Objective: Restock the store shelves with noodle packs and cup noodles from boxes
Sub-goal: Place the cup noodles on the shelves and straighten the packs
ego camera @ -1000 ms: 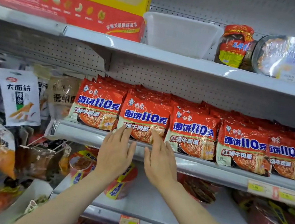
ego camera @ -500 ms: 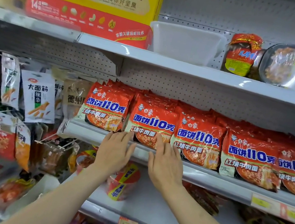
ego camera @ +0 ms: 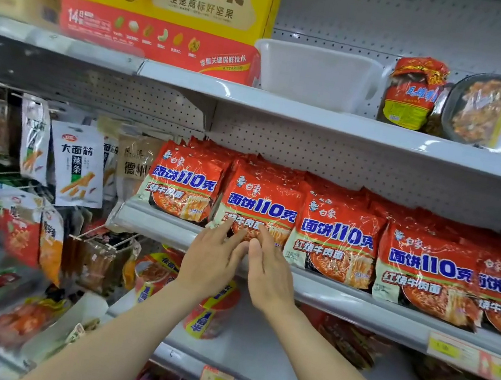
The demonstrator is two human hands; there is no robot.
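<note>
Both hands, left hand point(ego camera: 213, 263) and right hand point(ego camera: 268, 275), are pressing straight, slightly spread fingers against the second beef noodle pack point(ego camera: 260, 204) on the middle shelf point(ego camera: 341, 291); that row is looking full, while the lower shelf point(ego camera: 262, 367) is holding few cup noodles point(ego camera: 208, 312), so restocking seems unfinished.

Noodle packs point(ego camera: 334, 237) row on middle shelf point(ego camera: 340, 296); cup noodles point(ego camera: 208, 312) apparently below.

Red plastic noodle packs point(ego camera: 335, 237) along the middle shelf, 3 o'clock: "白象", "面饼110克", "红烧牛肉面". Yellow-and-red cardboard box point(ego camera: 171, 4) on the top shelf, 11 o'clock: "全坚果", "全是高标好坚果", "14". White hanging snack pouch point(ego camera: 79, 166), 9 o'clock: "大面筋", "辣条". Price tags on shelf edges unreadable.
</note>
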